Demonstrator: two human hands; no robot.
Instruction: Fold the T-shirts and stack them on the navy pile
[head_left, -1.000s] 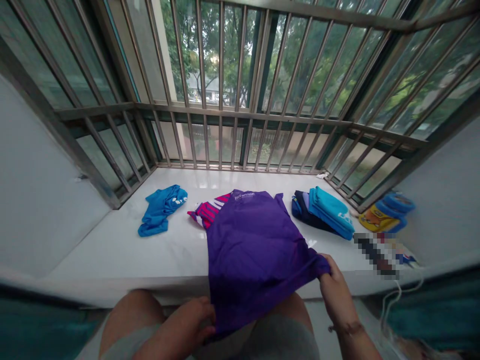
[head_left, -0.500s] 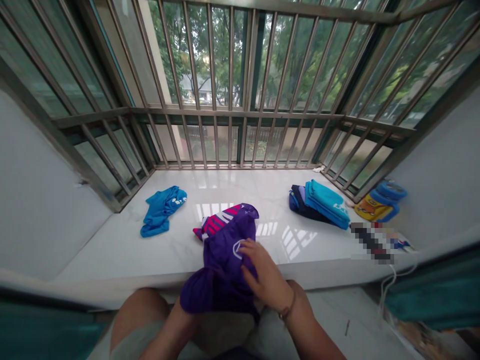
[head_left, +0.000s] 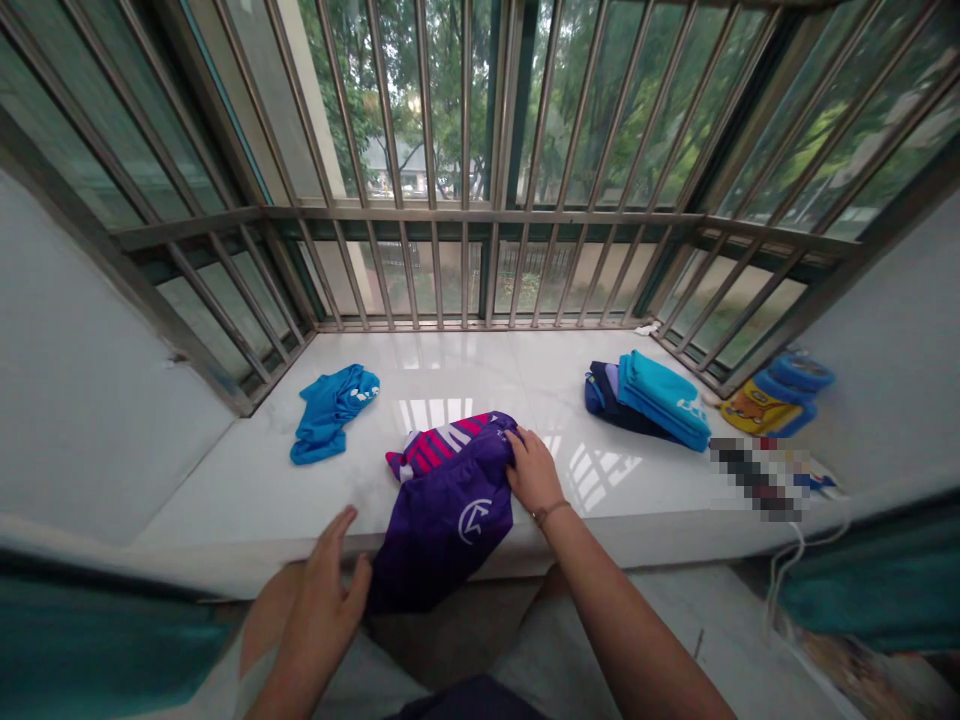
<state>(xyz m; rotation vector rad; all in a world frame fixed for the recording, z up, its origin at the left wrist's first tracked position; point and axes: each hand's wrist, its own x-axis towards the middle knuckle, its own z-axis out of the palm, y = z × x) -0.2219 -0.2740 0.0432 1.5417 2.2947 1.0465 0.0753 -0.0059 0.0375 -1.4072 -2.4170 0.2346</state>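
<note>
A purple garment [head_left: 442, 530] with a white round logo and a pink-and-white striped part lies over the front edge of the white sill, its lower end hanging down. My right hand [head_left: 534, 472] is at its upper right corner, fingers curled onto the cloth; the fingertips are partly hidden in the fabric. My left hand [head_left: 328, 575] hovers just left of the hanging part, thumb and fingers apart, holding nothing. Further back on the left, a crumpled blue garment [head_left: 330, 412] with white print rests on the sill.
Folded turquoise and dark blue clothes [head_left: 660, 400] are stacked on the right of the white sill [head_left: 225, 500]. Beyond them stand a yellow-and-blue container [head_left: 772, 395] and a blurred-out item with a white cord [head_left: 776, 575]. Metal bars [head_left: 480, 215] line the window.
My left hand has come out from under the purple garment and opened beside it. My right hand has moved up from the logo to the upper right corner. The garment now lies flatter.
</note>
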